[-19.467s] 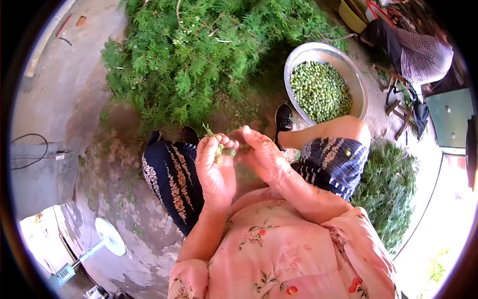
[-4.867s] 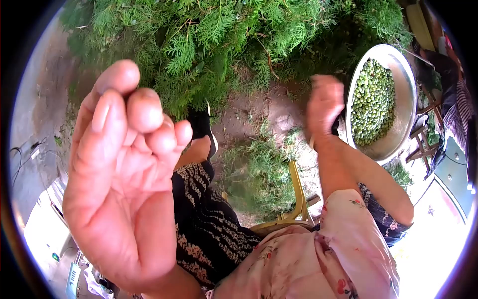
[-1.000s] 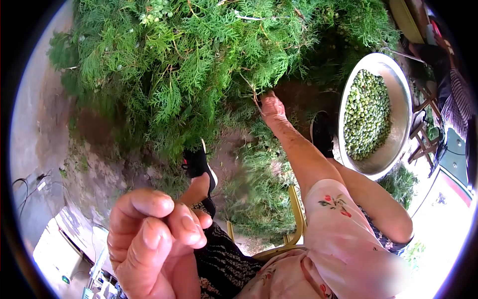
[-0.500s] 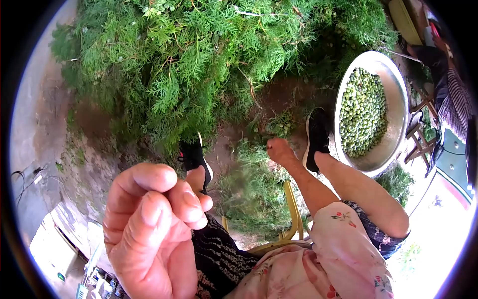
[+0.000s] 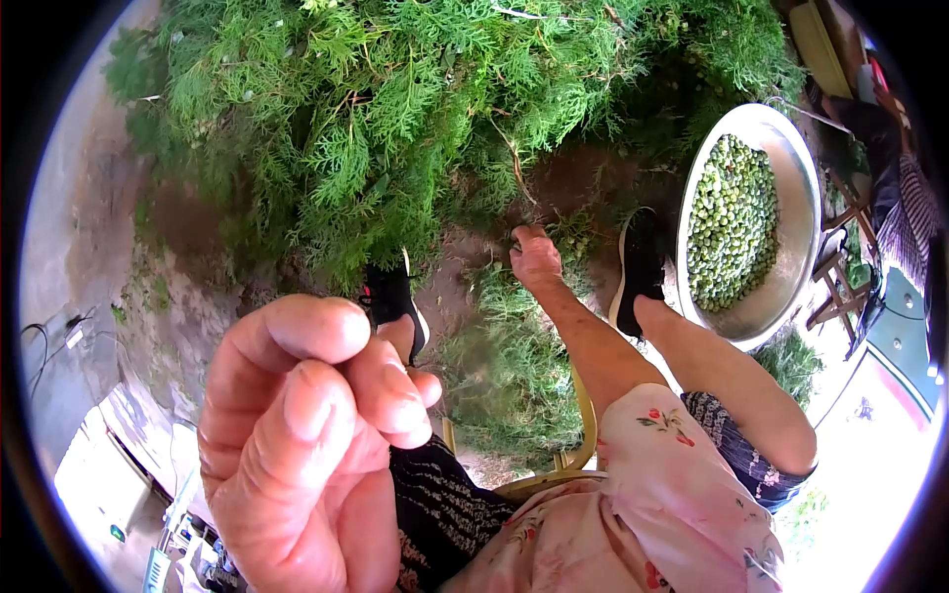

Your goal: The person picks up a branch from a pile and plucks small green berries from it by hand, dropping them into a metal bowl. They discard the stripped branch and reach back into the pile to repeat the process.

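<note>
My left hand [image 5: 301, 425] is raised close to the camera, palm partly turned toward me. Its fingers are curled and the thumb lies against them; nothing shows in the grip. Farther down, between the two black shoes, my right hand [image 5: 535, 257] reaches to the ground with its fingers closed. What it grips, if anything, is hidden. Green conifer branches [image 5: 395, 128] are heaped just beyond it, and loose green sprigs [image 5: 514, 366] lie under the forearm. To the right, a tilted metal basin [image 5: 796, 237] holds many small green cones [image 5: 730, 227].
Beneath me is a yellow-framed chair [image 5: 590, 415]. My black shoes [image 5: 643, 262] stand either side of the right hand. Another person's striped sleeve [image 5: 914, 203] shows at the far right, near a wooden stool [image 5: 840, 296]. Concrete ground [image 5: 84, 217] runs along the left.
My right hand has moved slightly forward and left, toward the branch heap. The left hand keeps its curled shape. The view has shifted a little.
</note>
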`<action>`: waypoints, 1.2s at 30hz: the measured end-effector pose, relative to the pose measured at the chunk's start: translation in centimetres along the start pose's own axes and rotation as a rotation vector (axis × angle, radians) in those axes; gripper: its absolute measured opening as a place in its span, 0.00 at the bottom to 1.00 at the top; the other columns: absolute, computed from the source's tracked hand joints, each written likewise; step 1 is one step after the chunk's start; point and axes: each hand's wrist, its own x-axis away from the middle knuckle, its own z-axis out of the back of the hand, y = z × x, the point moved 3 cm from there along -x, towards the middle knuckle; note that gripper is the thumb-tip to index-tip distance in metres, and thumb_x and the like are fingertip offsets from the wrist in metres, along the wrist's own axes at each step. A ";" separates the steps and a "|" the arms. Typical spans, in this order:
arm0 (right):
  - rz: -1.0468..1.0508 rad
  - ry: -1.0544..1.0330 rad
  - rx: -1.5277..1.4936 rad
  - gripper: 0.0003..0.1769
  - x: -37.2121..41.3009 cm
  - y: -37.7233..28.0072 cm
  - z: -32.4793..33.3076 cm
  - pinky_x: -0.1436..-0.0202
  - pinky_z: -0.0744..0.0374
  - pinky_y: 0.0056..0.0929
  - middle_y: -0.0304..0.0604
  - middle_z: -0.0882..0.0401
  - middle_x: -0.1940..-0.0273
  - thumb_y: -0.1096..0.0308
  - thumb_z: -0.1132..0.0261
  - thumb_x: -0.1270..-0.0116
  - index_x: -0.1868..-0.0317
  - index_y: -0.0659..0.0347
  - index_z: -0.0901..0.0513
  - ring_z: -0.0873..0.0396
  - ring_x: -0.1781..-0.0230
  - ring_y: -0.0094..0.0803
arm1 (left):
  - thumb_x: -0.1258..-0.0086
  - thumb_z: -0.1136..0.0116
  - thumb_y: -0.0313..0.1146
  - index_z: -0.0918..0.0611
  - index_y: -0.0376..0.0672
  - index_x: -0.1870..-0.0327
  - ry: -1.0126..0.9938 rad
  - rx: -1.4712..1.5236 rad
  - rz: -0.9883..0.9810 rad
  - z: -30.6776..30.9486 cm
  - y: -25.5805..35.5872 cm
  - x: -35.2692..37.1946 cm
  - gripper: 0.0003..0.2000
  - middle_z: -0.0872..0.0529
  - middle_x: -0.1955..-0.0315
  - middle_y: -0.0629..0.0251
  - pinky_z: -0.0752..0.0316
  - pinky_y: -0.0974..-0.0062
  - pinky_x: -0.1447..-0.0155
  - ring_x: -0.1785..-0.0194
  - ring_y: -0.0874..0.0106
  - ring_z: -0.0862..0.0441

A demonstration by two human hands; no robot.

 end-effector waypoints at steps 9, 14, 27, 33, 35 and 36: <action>-0.137 -0.041 -0.751 0.09 0.5 -0.3 4.6 0.66 0.24 0.31 0.43 0.20 0.71 0.71 0.34 0.48 0.65 0.62 0.20 0.22 0.69 0.34 | 0.30 0.52 0.30 0.30 0.37 0.50 -0.013 0.052 -0.159 0.7 -1.3 0.6 0.11 0.24 0.71 0.65 0.28 0.68 0.53 0.70 0.74 0.26; 0.073 -0.142 -0.139 0.14 2.0 -1.8 -0.8 0.59 0.24 0.37 0.48 0.25 0.64 0.70 0.33 0.50 0.61 0.55 0.22 0.24 0.63 0.45 | 0.30 0.52 0.30 0.30 0.37 0.50 -0.172 -0.040 -0.168 -1.0 -0.9 0.3 0.11 0.24 0.71 0.65 0.28 0.68 0.54 0.70 0.74 0.26; -0.162 -0.011 -0.729 0.13 3.1 0.3 6.6 0.67 0.24 0.26 0.42 0.20 0.66 0.77 0.36 0.51 0.61 0.62 0.21 0.23 0.72 0.28 | 0.30 0.51 0.31 0.27 0.37 0.51 0.023 0.065 -0.057 -0.5 -0.6 0.1 0.11 0.24 0.71 0.68 0.27 0.73 0.55 0.69 0.77 0.27; -0.115 0.854 -0.345 0.16 2.3 3.7 19.9 0.57 0.25 0.33 0.51 0.23 0.57 0.80 0.38 0.44 0.53 0.63 0.24 0.25 0.62 0.38 | 0.32 0.48 0.30 0.24 0.37 0.53 -0.029 -0.013 0.021 -0.4 -0.4 -0.4 0.10 0.22 0.70 0.68 0.27 0.76 0.56 0.69 0.78 0.26; -0.066 1.059 -0.035 0.24 3.0 1.0 23.1 0.44 0.32 0.38 0.55 0.32 0.45 0.79 0.37 0.45 0.45 0.62 0.29 0.31 0.47 0.47 | 0.32 0.48 0.30 0.23 0.37 0.54 -0.018 -0.006 0.027 -0.7 -0.5 -0.4 0.10 0.22 0.70 0.69 0.27 0.76 0.56 0.69 0.78 0.26; -0.076 0.979 -0.094 0.30 3.2 0.9 23.3 0.37 0.39 0.40 0.57 0.41 0.39 0.79 0.37 0.46 0.40 0.61 0.34 0.39 0.39 0.50 | 0.33 0.47 0.30 0.23 0.37 0.54 -0.007 -0.026 0.025 -0.9 -0.5 -0.3 0.10 0.22 0.71 0.69 0.27 0.77 0.57 0.69 0.79 0.26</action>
